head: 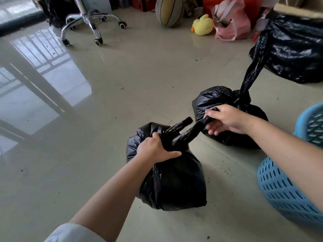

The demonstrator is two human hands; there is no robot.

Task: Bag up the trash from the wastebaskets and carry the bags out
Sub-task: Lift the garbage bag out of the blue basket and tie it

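A full black trash bag (174, 182) stands on the tiled floor in front of me. My left hand (155, 148) grips its gathered neck, with one twisted end sticking up beside the thumb. My right hand (227, 121) holds the other twisted end of that bag, pulled out to the right. Behind my right hand sits a second black bag (215, 100), knotted, with a long tail rising toward a third, larger black bag (295, 49) at the far right.
Two blue perforated wastebaskets (283, 193) stand at the right edge, under my right forearm. A swivel chair base (92, 23), a basketball (168, 12), a yellow plush duck (203, 25) and a pink plastic bag (230, 21) line the far side. Crumbs dot the floor.
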